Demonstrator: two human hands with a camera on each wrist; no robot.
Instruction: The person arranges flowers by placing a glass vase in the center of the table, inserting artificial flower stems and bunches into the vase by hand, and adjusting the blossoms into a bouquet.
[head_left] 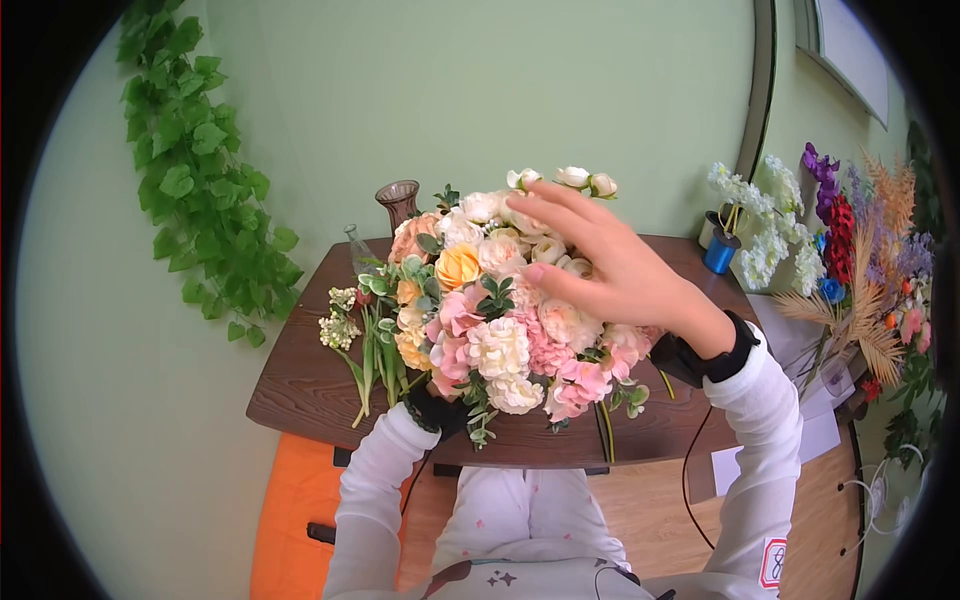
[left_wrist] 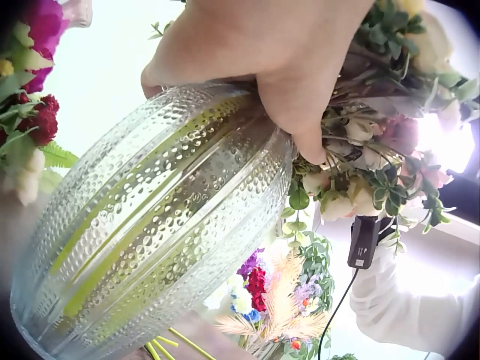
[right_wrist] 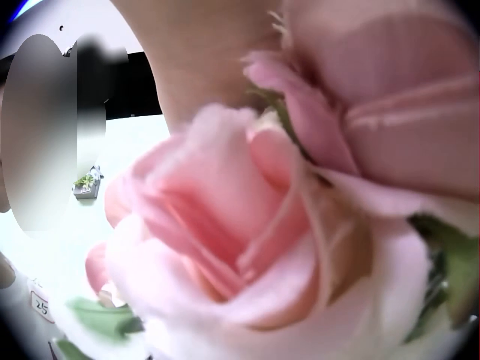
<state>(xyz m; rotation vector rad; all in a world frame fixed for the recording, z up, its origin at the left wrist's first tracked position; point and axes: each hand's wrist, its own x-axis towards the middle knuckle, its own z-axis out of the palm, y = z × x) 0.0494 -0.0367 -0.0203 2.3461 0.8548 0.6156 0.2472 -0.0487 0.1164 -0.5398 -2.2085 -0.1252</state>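
Note:
A full bouquet (head_left: 498, 345) of pink, white, cream and yellow flowers fills the middle of the head view. Its stems stand inside a clear, dimpled glass vase (left_wrist: 165, 225), visible in the left wrist view. My left hand (left_wrist: 262, 52) grips the vase around its neck, just below the blooms; in the head view the flowers hide most of that hand. Over the bouquet's upper right side, my right hand (head_left: 615, 260) is spread with its fingers extended, close over the white blooms. A pink rose (right_wrist: 225, 217) fills much of the right wrist view.
Loose tulip stems (head_left: 372, 365) and white berry sprigs (head_left: 340, 330) lie on the dark wooden table (head_left: 300, 385), left of the bouquet. Behind stand a purplish glass vase (head_left: 398, 203) and a clear bottle (head_left: 357, 248). A blue vase (head_left: 719, 252) stands at the back right, near more flowers.

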